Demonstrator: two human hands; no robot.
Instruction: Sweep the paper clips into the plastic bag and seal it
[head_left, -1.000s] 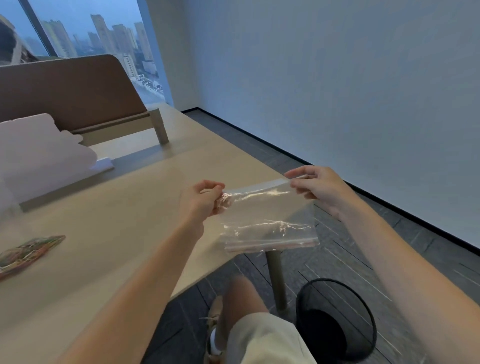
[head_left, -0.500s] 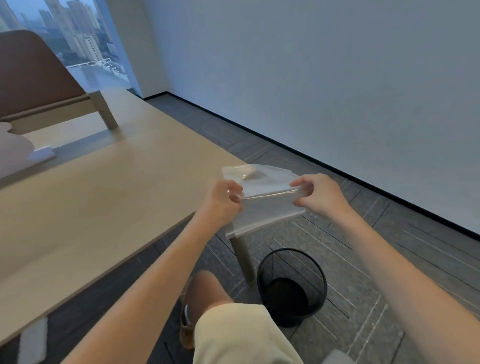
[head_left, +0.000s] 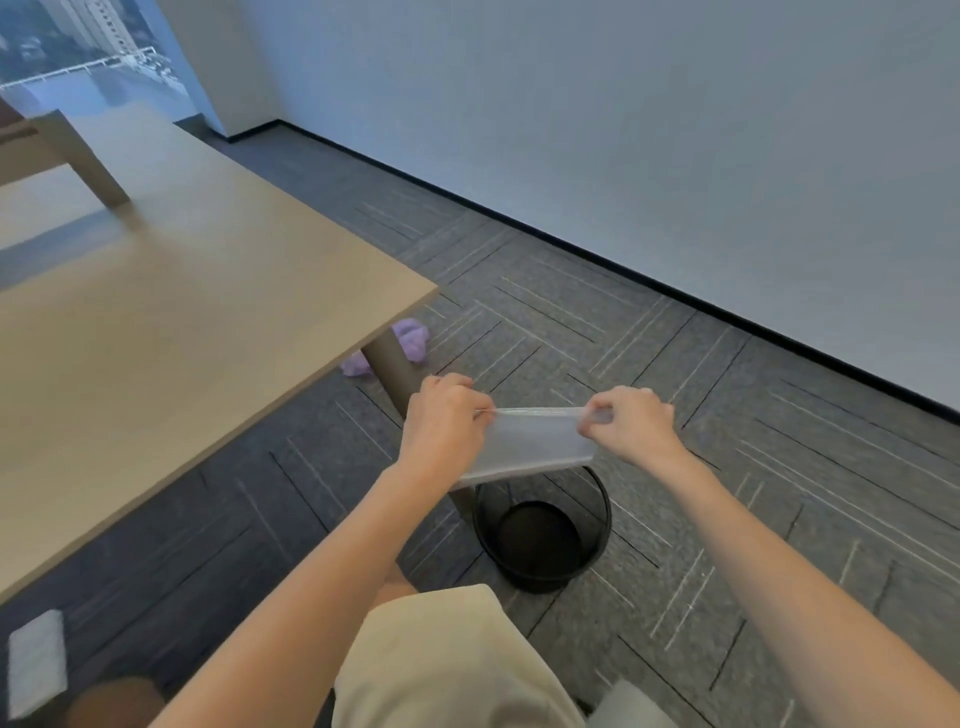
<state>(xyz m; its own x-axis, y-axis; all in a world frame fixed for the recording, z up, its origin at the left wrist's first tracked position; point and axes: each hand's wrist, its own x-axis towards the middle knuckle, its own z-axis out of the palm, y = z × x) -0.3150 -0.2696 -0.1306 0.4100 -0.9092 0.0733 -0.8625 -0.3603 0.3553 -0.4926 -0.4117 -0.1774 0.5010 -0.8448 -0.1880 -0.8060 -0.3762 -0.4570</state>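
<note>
A clear plastic bag (head_left: 527, 446) hangs stretched between my two hands, out past the desk's corner and above a black bin. My left hand (head_left: 445, 415) pinches the bag's top strip at its left end. My right hand (head_left: 628, 422) pinches the same strip at its right end. The strip runs taut and level between them. The bag looks milky and blurred here, and I cannot make out the paper clips inside it.
The beige desk (head_left: 171, 332) fills the left, its round leg (head_left: 395, 374) just behind my left hand. A black mesh wastebasket (head_left: 540, 535) stands on the grey carpet under the bag. A purple cloth (head_left: 410, 338) lies by the leg. My knee in beige shorts (head_left: 447, 660) is below.
My view has swung right and down, off the desk toward the floor. Both hands with the bag have moved off the desk's edge to above the bin, and the bag is pulled flatter.
</note>
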